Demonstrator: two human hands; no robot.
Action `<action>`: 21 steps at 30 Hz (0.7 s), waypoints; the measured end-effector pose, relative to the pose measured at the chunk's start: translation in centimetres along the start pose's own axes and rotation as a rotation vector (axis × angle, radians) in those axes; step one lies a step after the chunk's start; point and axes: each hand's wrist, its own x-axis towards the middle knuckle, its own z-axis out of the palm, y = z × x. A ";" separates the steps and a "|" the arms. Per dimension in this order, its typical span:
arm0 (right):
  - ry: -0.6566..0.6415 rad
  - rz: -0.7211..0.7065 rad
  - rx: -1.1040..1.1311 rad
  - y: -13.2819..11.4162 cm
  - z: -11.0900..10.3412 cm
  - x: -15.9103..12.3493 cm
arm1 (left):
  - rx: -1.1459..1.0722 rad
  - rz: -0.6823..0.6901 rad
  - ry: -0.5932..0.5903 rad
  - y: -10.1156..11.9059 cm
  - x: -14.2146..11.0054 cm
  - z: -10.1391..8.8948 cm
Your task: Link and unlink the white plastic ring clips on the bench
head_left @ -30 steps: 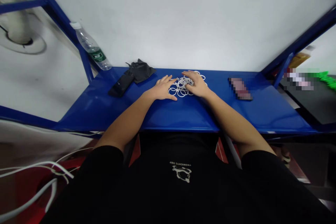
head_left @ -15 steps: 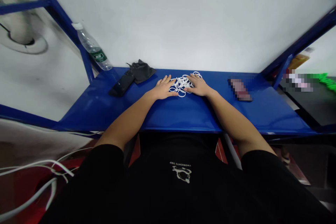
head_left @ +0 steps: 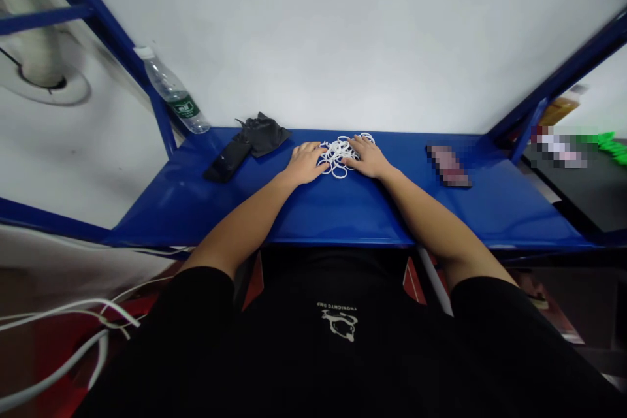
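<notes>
A loose heap of thin white rings (head_left: pixel 337 155) lies on the blue tabletop (head_left: pixel 337 215), with several rings overlapping. At the heap's left edge rests my left hand (head_left: pixel 307 164), palm down and open, its fingers slightly bent and its thumb touching the rings. On the other side, my right hand (head_left: pixel 370 158) is open too, fingers spread over the right part of the pile and thumb against it. Some rings are hidden under the right fingers, and one or two show beyond them.
To the left lie a black phone (head_left: pixel 227 160) and a crumpled black bag (head_left: pixel 267 134). A plastic bottle (head_left: pixel 176 95) leans in the back left corner by the blue frame. A blurred-out phone-like object (head_left: pixel 448 166) lies on the right. The white wall (head_left: pixel 333 46) closes the back.
My right hand has come down onto the pile and flattened. The left hand has moved slightly right, its fingers drawn in. Both hands press the rings into a tighter heap.
</notes>
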 end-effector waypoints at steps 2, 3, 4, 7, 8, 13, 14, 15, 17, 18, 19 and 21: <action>0.027 -0.003 0.012 0.0 0.1 0.1 | 0.017 -0.042 0.045 0.0 0.3 0.3; 0.037 -0.007 0.022 0.0 0.1 0.2 | 0.021 -0.065 0.066 -0.1 0.5 0.4; 0.043 -0.007 0.030 0.0 0.0 0.2 | 0.021 -0.089 0.084 -0.2 0.6 0.4; 0.039 0.029 0.025 0.4 -0.5 -0.1 | -0.002 -0.148 0.085 -0.7 0.7 0.1; 0.028 0.051 0.010 0.6 -0.7 -0.2 | -0.012 -0.163 0.063 -0.8 0.7 -0.1; -0.099 0.129 -0.076 1.2 -1.1 -0.8 | -0.005 -0.183 -0.146 -0.3 0.2 -0.7; -0.118 0.130 -0.083 1.1 -1.0 -0.8 | 0.003 -0.179 -0.185 -0.1 0.2 -0.7; -0.126 0.128 -0.086 1.0 -0.8 -0.7 | 0.008 -0.180 -0.216 0.1 0.2 -0.8; -0.117 0.122 -0.076 0.6 -0.3 -0.5 | 0.011 -0.198 -0.247 0.4 0.2 -0.7; -0.104 0.123 -0.068 0.2 -0.1 -0.3 | 0.012 -0.213 -0.251 0.5 0.4 -0.7; -0.088 0.126 -0.062 -0.1 0.1 -0.1 | 0.014 -0.229 -0.248 0.6 0.5 -0.6; -0.064 0.139 -0.060 -0.7 0.3 0.3 | 0.022 -0.252 -0.230 0.6 0.9 -0.5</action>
